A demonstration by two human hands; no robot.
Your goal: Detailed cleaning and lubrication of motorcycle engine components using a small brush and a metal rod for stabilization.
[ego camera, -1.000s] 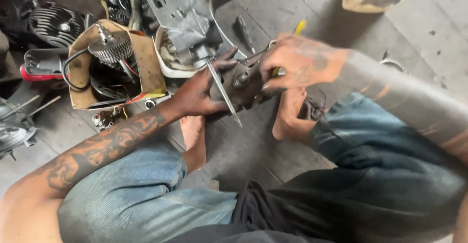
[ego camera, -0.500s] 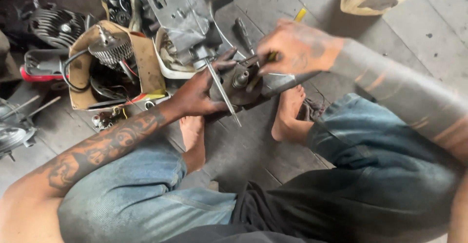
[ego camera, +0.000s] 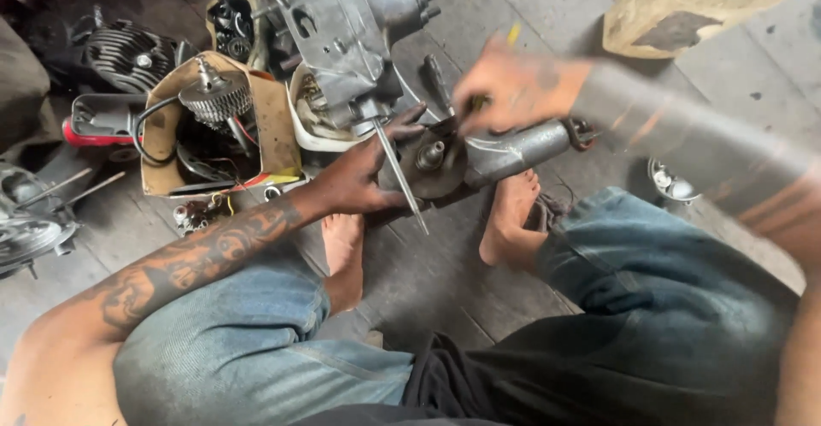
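Down on the plank floor (ego camera: 428,289), between the person's bare feet, lies a grey metal engine part (ego camera: 479,156), its long axis running left to right, with a round disc end at the left and a thin steel rod (ego camera: 400,174) slanting across it. Left hand (ego camera: 363,174) is clamped around the disc end. Right hand (ego camera: 505,84), blurred, sits just above and far of it, curled around a yellow-handled tool (ego camera: 511,34).

Left hand (ego camera: 363,178) gripping, right hand (ego camera: 513,88) blurred
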